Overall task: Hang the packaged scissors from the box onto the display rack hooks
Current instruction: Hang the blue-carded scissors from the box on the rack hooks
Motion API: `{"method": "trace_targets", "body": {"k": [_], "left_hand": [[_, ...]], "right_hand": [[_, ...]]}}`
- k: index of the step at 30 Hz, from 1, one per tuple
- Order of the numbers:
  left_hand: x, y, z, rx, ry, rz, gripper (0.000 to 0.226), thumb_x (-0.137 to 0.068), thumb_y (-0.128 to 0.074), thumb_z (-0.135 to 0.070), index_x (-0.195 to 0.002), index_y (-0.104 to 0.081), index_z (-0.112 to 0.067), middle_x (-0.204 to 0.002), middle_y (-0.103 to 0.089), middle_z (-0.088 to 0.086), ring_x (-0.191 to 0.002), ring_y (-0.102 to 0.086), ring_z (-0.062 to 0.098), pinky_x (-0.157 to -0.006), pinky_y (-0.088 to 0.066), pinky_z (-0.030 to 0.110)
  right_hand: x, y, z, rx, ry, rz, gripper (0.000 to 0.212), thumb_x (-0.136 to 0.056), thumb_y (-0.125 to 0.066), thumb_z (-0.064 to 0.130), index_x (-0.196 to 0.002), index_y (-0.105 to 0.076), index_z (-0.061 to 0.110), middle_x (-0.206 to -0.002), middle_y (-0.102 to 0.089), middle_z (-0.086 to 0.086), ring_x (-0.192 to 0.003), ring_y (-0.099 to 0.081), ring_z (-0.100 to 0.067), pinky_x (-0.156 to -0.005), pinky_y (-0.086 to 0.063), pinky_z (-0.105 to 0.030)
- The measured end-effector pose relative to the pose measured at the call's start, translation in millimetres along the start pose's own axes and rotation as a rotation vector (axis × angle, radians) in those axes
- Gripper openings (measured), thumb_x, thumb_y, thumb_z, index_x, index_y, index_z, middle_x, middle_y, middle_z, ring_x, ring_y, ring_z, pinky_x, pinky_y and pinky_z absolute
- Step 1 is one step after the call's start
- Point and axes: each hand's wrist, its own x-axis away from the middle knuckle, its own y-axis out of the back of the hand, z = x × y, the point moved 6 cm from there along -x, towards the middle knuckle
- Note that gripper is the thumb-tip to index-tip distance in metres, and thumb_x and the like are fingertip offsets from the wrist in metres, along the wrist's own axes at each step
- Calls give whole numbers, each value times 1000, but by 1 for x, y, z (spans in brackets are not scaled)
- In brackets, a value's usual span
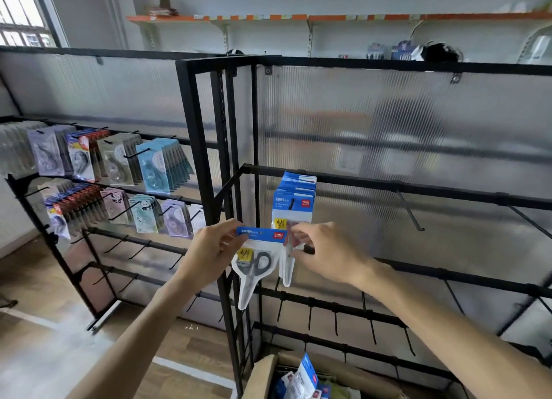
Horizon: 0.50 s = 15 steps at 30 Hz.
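A packaged pair of scissors (254, 262) with a blue header card and grey handles is held up in front of the black display rack (388, 186). My left hand (213, 250) pinches its top left corner. My right hand (322, 252) pinches the lower part of a hanging package just to its right. That package belongs to several blue-headed scissors packages (294, 200) hanging together on one hook. The cardboard box (265, 377) stands open at the bottom with more packages (304, 377) inside.
Bare black hooks (410, 212) stick out of the rack rails to the right and below. A second rack (98, 171) at the left carries several rows of correction-tape packs. An orange wall shelf (298, 17) runs overhead. Wooden floor lies at lower left.
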Motion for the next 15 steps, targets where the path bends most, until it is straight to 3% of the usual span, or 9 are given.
{"method": "trace_targets", "body": {"k": [4,7,11,13,15], "left_hand": [[-4,-10,-11,1,-46,46,6,-96,-62,-12,-98,-67,-9,-81,-68,-16,-71,-67,-3,-61,-47,8],[-7,-13,-14,-9,-75,49,9,-97,-61,-15,-101,-66,-10,-83,-67,-21,-76,-68,-4,-63,-50,10],[-11,-10,-15,-61,-96,11,30,-97,-60,-17,-127,-59,-22,-108,-65,-23,-99,-60,-16,-76,-49,6],[-15,-8,-14,-61,-99,27,46,-96,-62,-16,-139,-51,-28,-126,-60,-19,-111,-55,-16,-86,-48,7],[-19,-7,-11,-101,-107,55,52,-96,-61,-19,-143,-46,-36,-135,-57,-16,-115,-58,-4,-93,-53,20]], "right_hand": [[2,14,27,-55,124,-201,26,-94,-69,27,-117,-71,16,-103,-73,1,-87,-67,-9,-74,-58,-26],[-2,14,26,-65,136,-217,17,-95,-67,22,-108,-75,15,-95,-74,2,-77,-60,-2,-66,-51,-17],[-27,27,11,-80,87,-183,17,-96,-66,23,-108,-74,14,-96,-74,3,-75,-63,-3,-63,-43,-7],[-40,35,2,-76,37,-196,17,-96,-66,25,-105,-76,14,-97,-74,4,-80,-64,-7,-69,-44,-12],[-52,35,-8,-73,-42,-181,17,-96,-65,25,-99,-77,14,-93,-75,3,-79,-63,-9,-72,-47,-23]]}}
